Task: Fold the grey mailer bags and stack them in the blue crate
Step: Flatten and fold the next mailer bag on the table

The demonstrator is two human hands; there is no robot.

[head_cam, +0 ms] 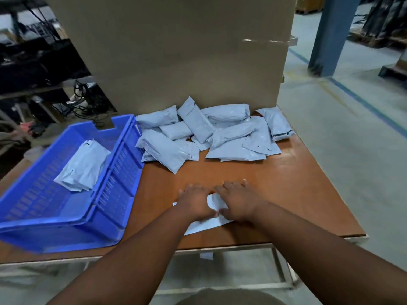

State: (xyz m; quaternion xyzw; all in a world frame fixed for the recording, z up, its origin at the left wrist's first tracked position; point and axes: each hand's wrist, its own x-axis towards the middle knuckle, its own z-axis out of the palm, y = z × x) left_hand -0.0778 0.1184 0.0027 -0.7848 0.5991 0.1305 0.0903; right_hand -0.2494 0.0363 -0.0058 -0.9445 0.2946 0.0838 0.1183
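hands: left hand (193, 202) and right hand (239, 200) press flat, fingers spread, on a grey mailer bag (212, 213) at the table's (286, 183) near edge; fold state unclear
pile: unfolded mailers (204, 133) behind
blue crate (114, 172): folded stack (84, 166) inside, left

I see both hands flat on one grey mailer bag (211, 213) lying on the brown table (286, 194), well to the right of the blue crate (105, 205). My left hand (195, 202) and right hand (239, 200) press it side by side, fingers spread forward. Inside the crate lies a small stack of folded bags (83, 166). Just beside the crate's far right corner sits a loose pile of filled bags (204, 133), backed by a tall cardboard box (176, 51).
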